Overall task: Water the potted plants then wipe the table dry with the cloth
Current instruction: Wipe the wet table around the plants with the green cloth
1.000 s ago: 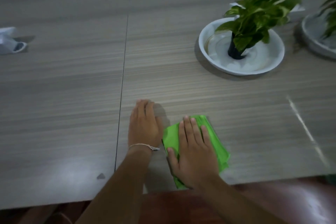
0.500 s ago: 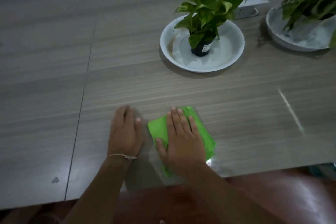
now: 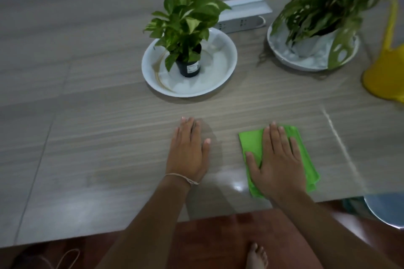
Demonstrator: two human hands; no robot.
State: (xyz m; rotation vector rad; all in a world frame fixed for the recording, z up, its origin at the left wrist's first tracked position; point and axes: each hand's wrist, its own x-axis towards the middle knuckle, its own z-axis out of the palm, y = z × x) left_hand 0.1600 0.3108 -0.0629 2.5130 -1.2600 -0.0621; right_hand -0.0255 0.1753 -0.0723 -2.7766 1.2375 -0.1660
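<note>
Green folded cloth, soft and light, lies lower right on the tabletop; your right hand presses it flat-fingered, left hand open alongside. Press, don't pinch.

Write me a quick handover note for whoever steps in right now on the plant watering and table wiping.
Left hand: flat on the bare grey wood-grain table, holding nothing.
Right hand: flat, pressing the folded bright green cloth onto the table near the front edge.
Small leafy plant in a black pot stands in a white round dish; the second plant sits in its own dish to the right. Yellow plastic watering can is set down at far right.
Watering looks finished; wiping is under way. A glossy patch between the hands may be wet.
</note>
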